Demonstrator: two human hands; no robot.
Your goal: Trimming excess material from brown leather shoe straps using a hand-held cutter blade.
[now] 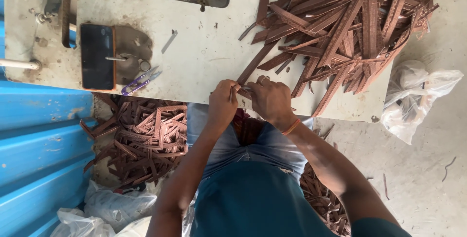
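Observation:
My left hand (223, 105) and my right hand (269, 99) meet at the near edge of a worn white table (204, 57). Both pinch the end of a long brown patterned strip (253, 67) that runs away from me across the table top. The fingers of both hands are closed on it, and something thin and pale shows between the fingertips; I cannot tell what it is. My right wrist wears an orange band. A big heap of the same brown strips (350, 23) lies on the table just beyond my right hand.
A dark phone (97, 56) and purple thread snips (141, 80) lie at the table's left. More brown strips (146, 135) cover the floor under the table. A clear plastic bag (413, 96) sits on the right, blue corrugated sheet (39, 144) on the left.

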